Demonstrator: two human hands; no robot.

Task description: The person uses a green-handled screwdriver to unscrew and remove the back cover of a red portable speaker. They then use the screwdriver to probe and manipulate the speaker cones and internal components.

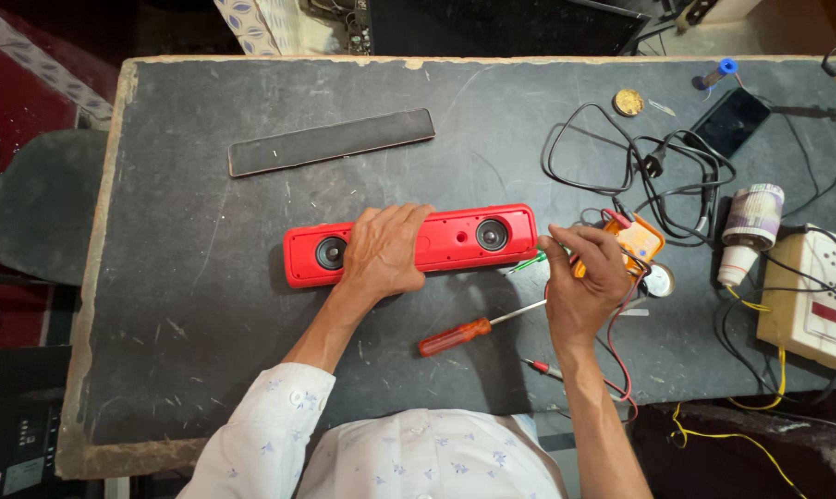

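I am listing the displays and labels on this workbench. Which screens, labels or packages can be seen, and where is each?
Phone: far right of the table, flat, dark blank screen.
Orange meter: beside the right hand, mostly hidden.
Paper-wrapped roll: right side, whitish with patterned label.
Cream switchboard: right edge, red switch.

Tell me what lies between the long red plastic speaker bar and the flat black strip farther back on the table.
Nothing: in the head view, only bare dark tabletop separates the red speaker bar from the black strip.
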